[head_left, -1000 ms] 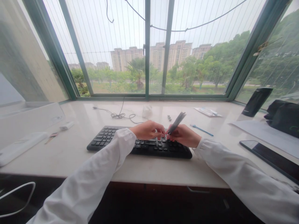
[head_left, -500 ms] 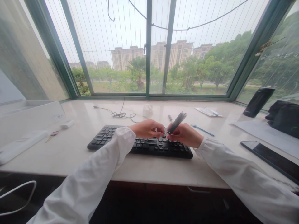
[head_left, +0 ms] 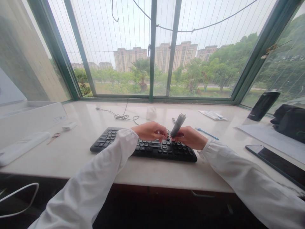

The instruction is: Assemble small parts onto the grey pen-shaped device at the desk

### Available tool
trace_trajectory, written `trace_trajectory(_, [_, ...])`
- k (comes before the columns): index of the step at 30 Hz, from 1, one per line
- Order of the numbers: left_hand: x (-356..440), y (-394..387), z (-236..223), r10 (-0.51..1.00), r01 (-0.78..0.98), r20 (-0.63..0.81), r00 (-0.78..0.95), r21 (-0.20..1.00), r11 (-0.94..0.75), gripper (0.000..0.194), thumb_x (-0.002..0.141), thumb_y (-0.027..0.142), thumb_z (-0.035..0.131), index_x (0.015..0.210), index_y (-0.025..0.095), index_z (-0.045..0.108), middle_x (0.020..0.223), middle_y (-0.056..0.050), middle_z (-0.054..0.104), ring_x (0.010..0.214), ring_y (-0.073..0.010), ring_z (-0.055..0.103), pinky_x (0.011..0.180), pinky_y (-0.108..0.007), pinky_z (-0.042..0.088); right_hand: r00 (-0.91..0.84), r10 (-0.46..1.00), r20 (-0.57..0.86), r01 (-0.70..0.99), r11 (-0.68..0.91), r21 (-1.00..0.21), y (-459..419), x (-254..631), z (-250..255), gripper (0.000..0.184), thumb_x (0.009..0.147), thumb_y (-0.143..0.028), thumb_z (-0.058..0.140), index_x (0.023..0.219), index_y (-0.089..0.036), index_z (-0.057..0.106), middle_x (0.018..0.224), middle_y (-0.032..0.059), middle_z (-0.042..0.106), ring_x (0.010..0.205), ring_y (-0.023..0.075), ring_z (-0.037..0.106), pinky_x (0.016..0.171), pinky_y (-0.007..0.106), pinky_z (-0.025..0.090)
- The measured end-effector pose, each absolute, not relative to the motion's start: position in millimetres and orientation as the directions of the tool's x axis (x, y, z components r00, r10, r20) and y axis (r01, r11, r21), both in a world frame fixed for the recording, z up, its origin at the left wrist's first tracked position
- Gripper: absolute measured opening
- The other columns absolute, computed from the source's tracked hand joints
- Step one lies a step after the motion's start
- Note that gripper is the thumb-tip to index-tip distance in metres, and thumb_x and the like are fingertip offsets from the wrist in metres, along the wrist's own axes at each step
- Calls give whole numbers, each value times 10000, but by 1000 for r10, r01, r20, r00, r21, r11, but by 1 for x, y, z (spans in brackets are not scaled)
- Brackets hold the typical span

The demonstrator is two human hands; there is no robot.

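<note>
A black keyboard (head_left: pixel 152 150) lies on the pale countertop, partly covered by both hands and my left sleeve. My right hand (head_left: pixel 190 136) is closed around a dark grey brush-like tool (head_left: pixel 178 125), which stands up at a tilt with its ragged, bristle-like end at the top. The tool's lower end is near the keys on the right part of the keyboard. Just left of it, my left hand (head_left: pixel 153 130) hovers over the keys with its fingers curled together. Whatever is between those fingertips, if anything, is too small to tell.
Small dark pieces like keycaps (head_left: pixel 173 120) lie behind the keyboard. A thin cable (head_left: pixel 122 117) and a clear packet (head_left: pixel 212 114) are farther back. To the right are a blue pen (head_left: pixel 207 133), a phone (head_left: pixel 274 162) and a black cylinder (head_left: pixel 264 105); a key (head_left: pixel 54 137) lies left.
In my right hand the grey brush-like tool has swung more upright, its top shifting left. My left hand has barely moved, and the keyboard looks unchanged.
</note>
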State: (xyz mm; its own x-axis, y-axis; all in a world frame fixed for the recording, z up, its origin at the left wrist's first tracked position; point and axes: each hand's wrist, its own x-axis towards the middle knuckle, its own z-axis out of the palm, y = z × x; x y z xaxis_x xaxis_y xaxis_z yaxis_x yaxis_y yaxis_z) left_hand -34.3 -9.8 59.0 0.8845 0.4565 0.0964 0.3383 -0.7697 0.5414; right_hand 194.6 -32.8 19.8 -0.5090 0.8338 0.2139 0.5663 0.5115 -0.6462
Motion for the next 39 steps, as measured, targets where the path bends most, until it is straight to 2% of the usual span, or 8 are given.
trace_trajectory(11, [-36,-5,58,463,351,113,879,504,-789,124,858,236,577,882,162,674,717,11,689,643,-79,552,593,-181,357,-540,825,165,466,457,-758,-26,195,9,254,757,-406,656,762,-154,632,667,11,634,621,145,582,610,274,477])
trace_trajectory(21, [-37,-3,55,465,351,130,876,488,-799,136,862,251,573,886,166,677,730,8,685,646,-80,552,580,-182,349,-524,849,68,357,292,-887,-28,192,10,453,653,-541,746,787,-131,611,683,18,635,599,130,584,582,287,513])
trace_trajectory(30, [-36,-3,55,464,348,114,878,514,-784,122,852,224,573,889,163,671,727,9,688,650,-81,568,589,-181,364,-528,846,79,406,332,-851,-29,190,12,413,683,-527,722,777,-139,615,668,13,631,578,119,562,520,250,487])
trace_trajectory(34, [-36,-3,55,464,348,118,878,509,-788,119,854,219,569,888,162,668,725,11,692,643,-78,566,586,-179,364,-515,852,93,459,366,-809,-28,190,13,343,708,-470,703,762,-142,617,613,-5,591,556,115,544,468,227,436])
trace_trajectory(39, [-36,-2,54,458,344,130,879,493,-799,132,859,217,555,897,163,670,729,14,696,624,-74,549,578,-183,358,-504,859,96,521,390,-760,-22,192,11,257,734,-391,670,771,-139,641,619,6,612,541,115,541,472,228,427])
